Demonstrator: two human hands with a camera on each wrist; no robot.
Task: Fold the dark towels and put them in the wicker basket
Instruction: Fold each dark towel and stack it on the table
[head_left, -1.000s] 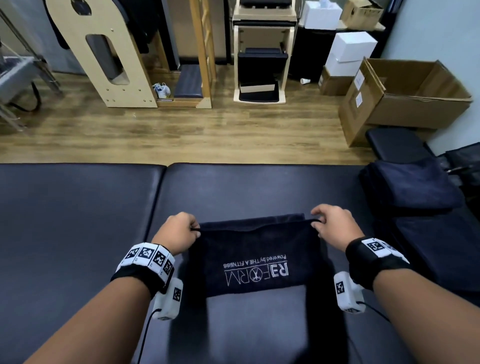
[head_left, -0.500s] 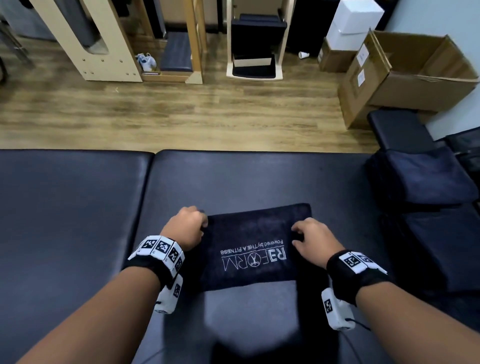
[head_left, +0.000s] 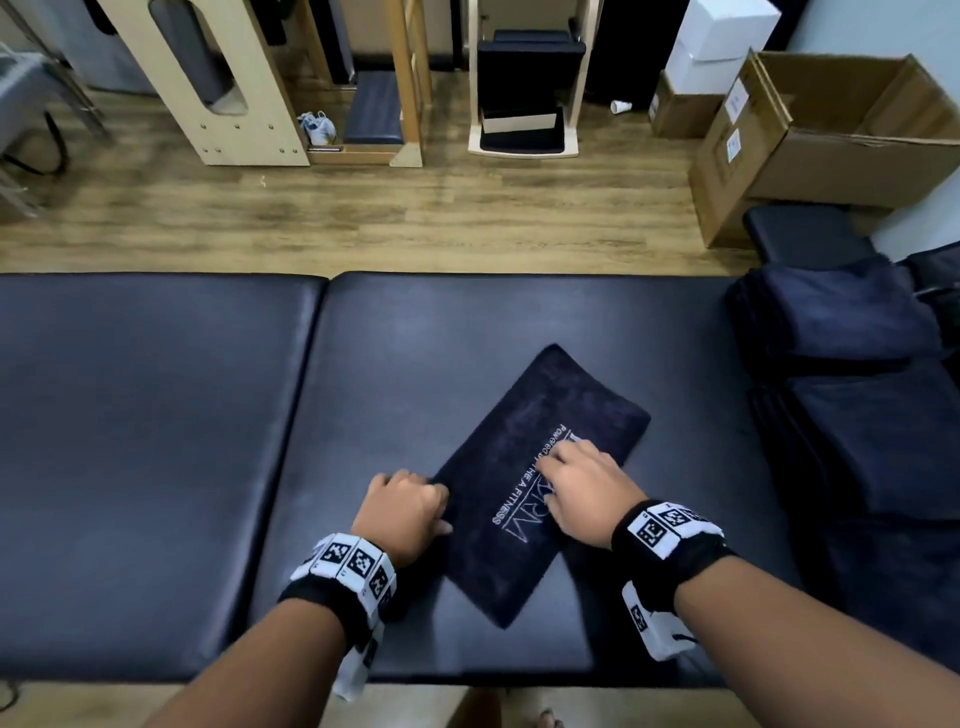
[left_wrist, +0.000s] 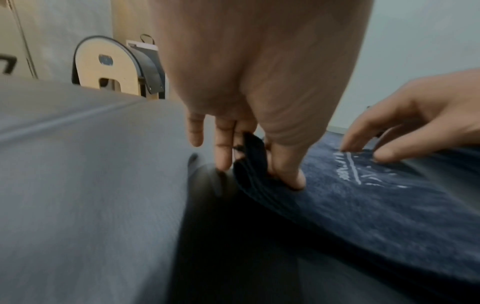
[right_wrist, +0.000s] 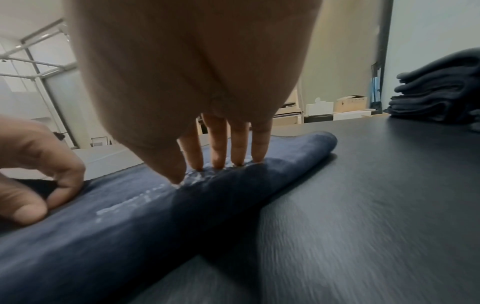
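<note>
One folded towel (head_left: 540, 483), two hands, two towel stacks, three cardboard boxes.

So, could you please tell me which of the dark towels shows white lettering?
The folded towel under both hands, lying diagonally mid-table; the stacked towels at the right show none.

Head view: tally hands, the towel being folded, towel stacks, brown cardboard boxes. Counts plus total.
Hands: 2, left hand, right hand
Towel being folded: 1
Towel stacks: 1
Brown cardboard boxes: 2, large open box, small box
Total: 6

Wood floor (head_left: 363, 223) beyond the fingers, wooden frames (head_left: 218, 104) far left, cardboard boxes (head_left: 831, 130) far right, black padded table (head_left: 156, 441) underneath.
</note>
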